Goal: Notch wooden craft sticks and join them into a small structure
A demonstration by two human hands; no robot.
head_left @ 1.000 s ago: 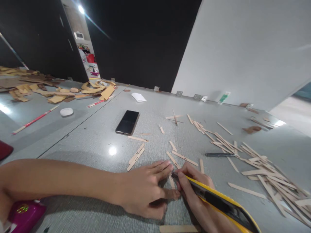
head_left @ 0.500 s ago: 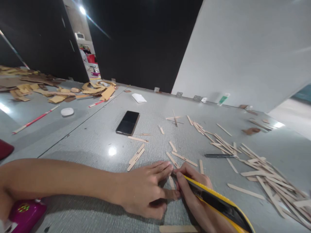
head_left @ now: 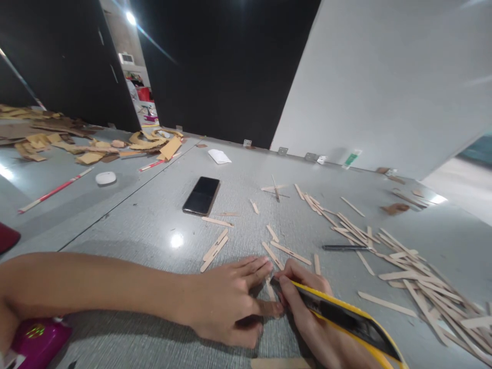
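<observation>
My left hand (head_left: 234, 300) lies palm down with its fingers stretched out and apart. Its fingertips press on the ends of a short wooden craft stick (head_left: 270, 289) on the table. My right hand (head_left: 307, 297) is closed around a yellow and black utility knife (head_left: 342, 318). The knife's tip points left and rests at the upper part of that stick, close to my left fingertips. Just beyond the hands lie cut craft sticks (head_left: 291, 252), some with small notches. Another stick (head_left: 282, 363) shows at the bottom edge.
A phone (head_left: 202, 196) lies beyond my left hand. To the right spread a heap of craft sticks (head_left: 426, 287) and a dark pen (head_left: 344, 247). Cardboard scraps (head_left: 96, 148), a white case (head_left: 105, 178) and a red-white straw (head_left: 56, 190) lie left. A purple object (head_left: 42, 341) sits under my left arm.
The knife's tip has shifted slightly, and more of its dark front end shows between my hands. My left hand stays nearly in place. The view has moved a little.
</observation>
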